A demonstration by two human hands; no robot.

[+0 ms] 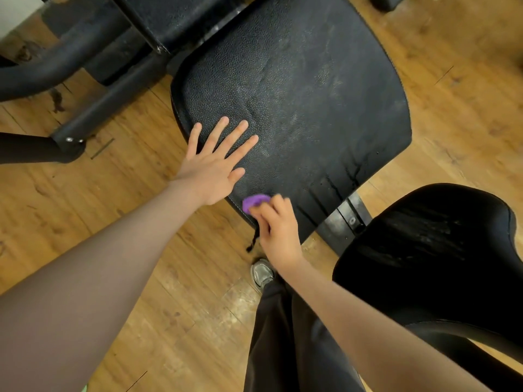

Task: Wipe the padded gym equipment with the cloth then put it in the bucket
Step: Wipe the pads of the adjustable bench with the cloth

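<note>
A large black padded bench pad (305, 89) with a dusty, scuffed leather-like surface fills the middle of the view. My left hand (215, 162) lies flat on its near left part with fingers spread straight. My right hand (276, 224) grips a small purple cloth (254, 201) and holds it against the pad's near edge. Only a bunched bit of the cloth shows past my fingers. No bucket is in view.
A second black padded seat (430, 250) sits at the lower right. A metal bracket (348, 219) joins the two pads. Black frame tubes (93, 114) run along the upper left over the wooden floor (113, 210). My dark trouser leg and grey shoe (261, 274) stand below the pad.
</note>
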